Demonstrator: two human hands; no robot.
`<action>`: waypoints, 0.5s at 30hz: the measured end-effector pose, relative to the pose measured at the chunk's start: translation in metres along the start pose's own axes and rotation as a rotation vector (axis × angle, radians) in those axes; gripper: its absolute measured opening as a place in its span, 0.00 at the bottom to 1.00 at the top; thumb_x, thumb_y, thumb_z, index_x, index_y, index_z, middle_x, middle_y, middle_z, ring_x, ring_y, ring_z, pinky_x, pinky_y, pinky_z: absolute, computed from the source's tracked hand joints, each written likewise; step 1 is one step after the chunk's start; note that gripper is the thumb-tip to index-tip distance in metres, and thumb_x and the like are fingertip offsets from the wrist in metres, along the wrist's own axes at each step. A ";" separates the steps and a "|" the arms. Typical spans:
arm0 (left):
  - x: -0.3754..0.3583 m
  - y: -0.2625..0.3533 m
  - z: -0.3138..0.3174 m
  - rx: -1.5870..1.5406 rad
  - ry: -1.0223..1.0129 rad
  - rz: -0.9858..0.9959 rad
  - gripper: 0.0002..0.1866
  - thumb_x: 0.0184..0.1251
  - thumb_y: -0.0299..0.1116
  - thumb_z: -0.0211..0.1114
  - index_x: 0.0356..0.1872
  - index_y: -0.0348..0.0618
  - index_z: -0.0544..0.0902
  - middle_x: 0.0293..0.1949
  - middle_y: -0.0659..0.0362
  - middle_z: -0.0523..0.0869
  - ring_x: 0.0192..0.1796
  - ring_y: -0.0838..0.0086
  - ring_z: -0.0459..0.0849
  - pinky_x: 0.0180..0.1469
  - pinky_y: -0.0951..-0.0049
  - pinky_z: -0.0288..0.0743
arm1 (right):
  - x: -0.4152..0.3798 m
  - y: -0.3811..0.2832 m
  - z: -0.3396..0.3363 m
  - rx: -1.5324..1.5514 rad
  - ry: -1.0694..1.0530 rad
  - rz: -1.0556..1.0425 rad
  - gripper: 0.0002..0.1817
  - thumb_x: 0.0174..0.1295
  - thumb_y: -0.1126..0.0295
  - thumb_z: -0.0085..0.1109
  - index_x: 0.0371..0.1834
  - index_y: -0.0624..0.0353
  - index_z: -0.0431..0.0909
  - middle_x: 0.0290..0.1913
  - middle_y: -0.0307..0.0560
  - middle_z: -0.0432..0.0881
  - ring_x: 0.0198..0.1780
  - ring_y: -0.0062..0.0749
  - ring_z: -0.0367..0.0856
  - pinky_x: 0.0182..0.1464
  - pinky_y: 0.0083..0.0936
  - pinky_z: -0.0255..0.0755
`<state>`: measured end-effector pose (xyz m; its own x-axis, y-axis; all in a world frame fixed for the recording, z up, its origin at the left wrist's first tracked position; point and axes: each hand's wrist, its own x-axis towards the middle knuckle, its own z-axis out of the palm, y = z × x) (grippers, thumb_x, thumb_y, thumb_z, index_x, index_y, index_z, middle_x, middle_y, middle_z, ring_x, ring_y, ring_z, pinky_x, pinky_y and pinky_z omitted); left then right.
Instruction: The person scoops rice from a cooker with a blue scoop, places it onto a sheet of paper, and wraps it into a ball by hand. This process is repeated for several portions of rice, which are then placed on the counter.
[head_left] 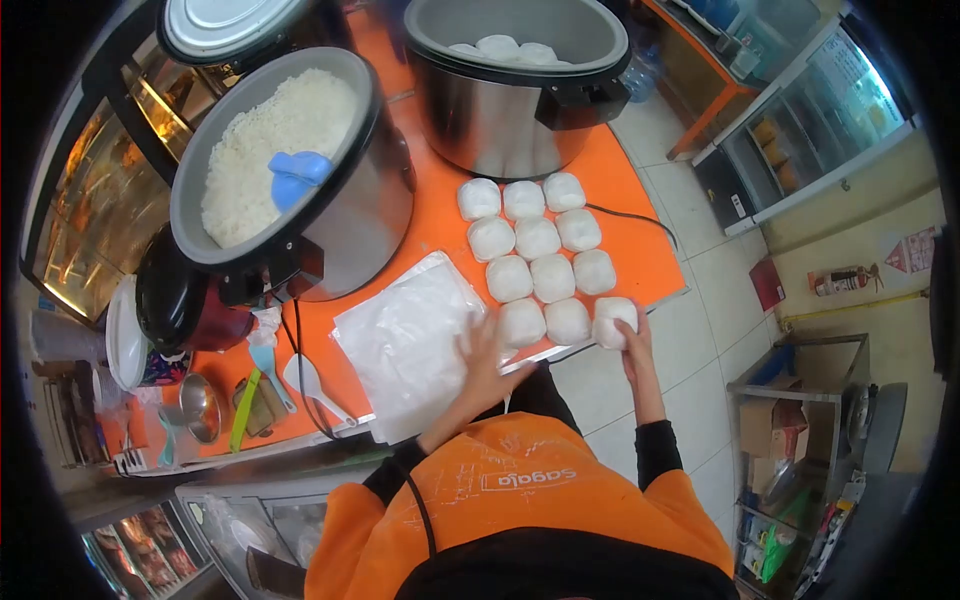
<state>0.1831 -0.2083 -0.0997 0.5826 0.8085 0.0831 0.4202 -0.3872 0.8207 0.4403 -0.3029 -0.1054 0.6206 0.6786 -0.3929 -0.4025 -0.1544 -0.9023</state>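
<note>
My right hand (637,345) is closed around a wrapped rice portion (612,322), round and white, at the front right corner of the orange table. Beside it, several similar white portions (537,237) sit in rows. My left hand (484,368) is open, its fingers spread at the right edge of a stack of thin white plastic sheets (405,345). Behind the sheets, an open rice cooker (370,215) tilts toward me, full of cooked rice (285,130). A blue scoop (298,178) rests on the rice.
Another cooker (500,120) with white portions inside stands at the back. Left of the sheets lie a white rice paddle (315,390), a green-handled utensil (243,412) and a metal bowl (201,407). A black cord (300,370) crosses the table edge. A metal shelf rack (800,400) stands at right.
</note>
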 end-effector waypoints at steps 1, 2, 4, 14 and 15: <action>-0.010 -0.019 -0.007 0.119 0.052 -0.065 0.42 0.52 0.48 0.67 0.66 0.44 0.60 0.68 0.48 0.57 0.73 0.53 0.43 0.66 0.38 0.32 | 0.015 0.010 -0.016 -0.067 0.048 -0.018 0.33 0.49 0.77 0.63 0.60 0.56 0.61 0.56 0.47 0.68 0.59 0.35 0.68 0.60 0.29 0.65; -0.023 -0.042 -0.014 0.238 0.105 -0.132 0.40 0.53 0.47 0.66 0.66 0.44 0.60 0.68 0.49 0.57 0.73 0.53 0.44 0.66 0.40 0.33 | 0.030 0.021 -0.026 -0.134 0.095 -0.037 0.33 0.48 0.77 0.64 0.58 0.55 0.61 0.55 0.46 0.68 0.58 0.35 0.68 0.60 0.29 0.64; -0.056 -0.089 -0.025 0.346 0.121 -0.195 0.37 0.55 0.45 0.64 0.65 0.45 0.62 0.68 0.50 0.57 0.72 0.53 0.47 0.67 0.41 0.35 | 0.049 0.036 -0.030 -0.342 0.070 -0.170 0.32 0.46 0.74 0.66 0.54 0.57 0.60 0.51 0.47 0.67 0.55 0.36 0.67 0.59 0.29 0.62; -0.071 -0.091 -0.040 0.570 0.217 -0.260 0.39 0.58 0.54 0.58 0.68 0.50 0.58 0.70 0.50 0.53 0.73 0.51 0.46 0.66 0.36 0.29 | 0.035 -0.078 0.101 -1.163 0.216 -1.064 0.26 0.55 0.65 0.62 0.55 0.61 0.65 0.61 0.53 0.66 0.64 0.49 0.59 0.63 0.44 0.52; -0.067 -0.088 -0.052 0.560 0.324 -0.138 0.38 0.57 0.53 0.60 0.67 0.50 0.60 0.70 0.50 0.55 0.72 0.50 0.46 0.65 0.35 0.29 | 0.017 -0.118 0.155 -0.955 0.119 -1.172 0.24 0.55 0.67 0.61 0.55 0.60 0.67 0.61 0.52 0.67 0.65 0.48 0.59 0.63 0.42 0.52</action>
<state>0.0712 -0.2050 -0.1477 0.2952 0.9259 0.2357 0.8255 -0.3714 0.4250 0.3940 -0.1615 0.0213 0.3386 0.6917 0.6379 0.8876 -0.0097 -0.4606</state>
